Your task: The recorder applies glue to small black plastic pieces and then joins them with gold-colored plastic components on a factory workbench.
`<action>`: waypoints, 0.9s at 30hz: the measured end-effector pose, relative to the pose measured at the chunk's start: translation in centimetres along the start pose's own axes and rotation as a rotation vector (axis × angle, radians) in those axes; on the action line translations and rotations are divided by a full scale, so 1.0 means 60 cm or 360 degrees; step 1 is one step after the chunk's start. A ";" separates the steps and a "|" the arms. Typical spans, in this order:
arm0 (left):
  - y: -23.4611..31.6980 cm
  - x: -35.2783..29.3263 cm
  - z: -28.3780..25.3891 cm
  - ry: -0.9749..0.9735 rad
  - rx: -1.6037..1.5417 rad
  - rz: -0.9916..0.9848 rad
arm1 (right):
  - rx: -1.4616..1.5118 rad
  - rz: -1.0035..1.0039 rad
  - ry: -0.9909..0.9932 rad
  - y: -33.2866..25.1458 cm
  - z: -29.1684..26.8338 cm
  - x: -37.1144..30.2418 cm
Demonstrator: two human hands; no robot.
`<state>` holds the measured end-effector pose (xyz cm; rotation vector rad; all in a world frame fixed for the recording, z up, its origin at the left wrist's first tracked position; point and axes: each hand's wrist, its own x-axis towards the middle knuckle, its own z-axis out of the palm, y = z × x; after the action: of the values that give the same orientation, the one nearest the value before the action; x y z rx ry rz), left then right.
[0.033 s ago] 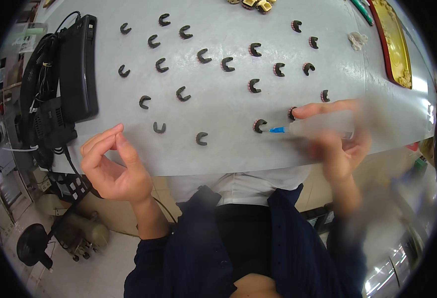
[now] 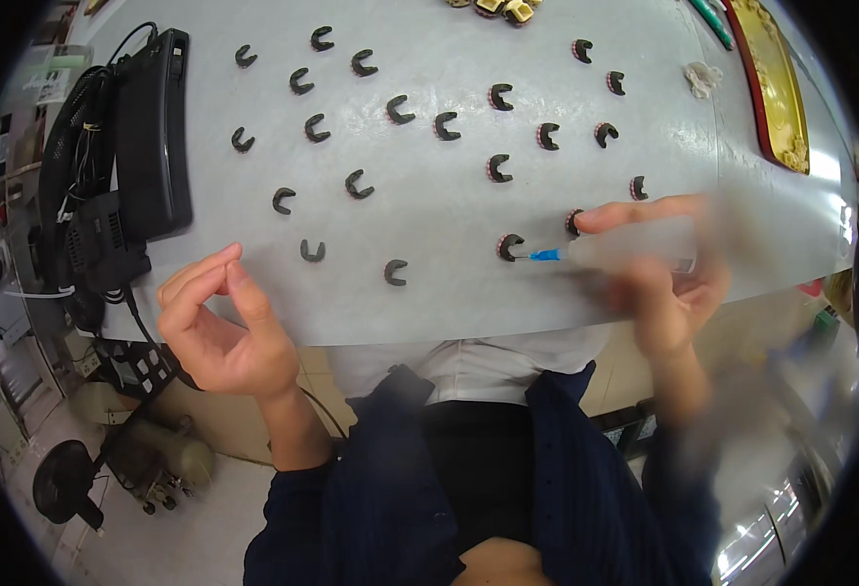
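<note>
My right hand [image 2: 678, 283] is closed around a translucent squeeze bottle [image 2: 634, 246], partly blurred. The bottle's blue needle tip [image 2: 545, 256] points left, its thin end at a dark horseshoe-shaped dental arch piece [image 2: 511, 246] edged with small pinkish teeth. Another arch piece [image 2: 574, 224] is partly hidden by the fingers of that hand. Over the table's front left edge, my left hand [image 2: 229, 327] is raised with thumb and fingertips pinched together; nothing shows between them. Nearest to it lies a plain dark arch piece [image 2: 313, 251], and farther right another one [image 2: 396, 272].
Several more arch pieces [image 2: 447, 126] are spread over the grey table [image 2: 429, 215]. A black box [image 2: 154, 132] with cables stands at the left. A gold tray [image 2: 771, 88] with a red rim, a crumpled white wad [image 2: 703, 80] and a green stick [image 2: 713, 23] lie at the far right.
</note>
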<state>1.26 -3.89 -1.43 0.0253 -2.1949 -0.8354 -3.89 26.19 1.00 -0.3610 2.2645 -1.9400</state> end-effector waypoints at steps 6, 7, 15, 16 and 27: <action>-0.001 0.000 0.002 -0.0010 0.0007 0.0017 | 0.0210 -0.0105 0.0160 0.003 0.006 0.003; -0.002 -0.001 0.002 -0.0004 0.0008 0.0016 | 0.0193 -0.0113 0.0165 0.003 0.006 0.003; -0.002 0.000 0.003 0.0009 0.0005 0.0026 | 0.0144 -0.0130 0.0152 0.006 0.008 0.005; -0.002 0.000 0.003 0.0009 0.0001 0.0029 | 0.0140 -0.0139 0.0167 0.006 0.007 0.004; -0.003 0.000 0.000 0.0008 -0.0023 0.0040 | 0.0210 -0.0332 0.0337 0.004 0.004 0.044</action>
<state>1.20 -3.99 -1.52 -0.0075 -2.1797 -0.8365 -6.41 25.29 0.85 -0.4081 2.2860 -2.3201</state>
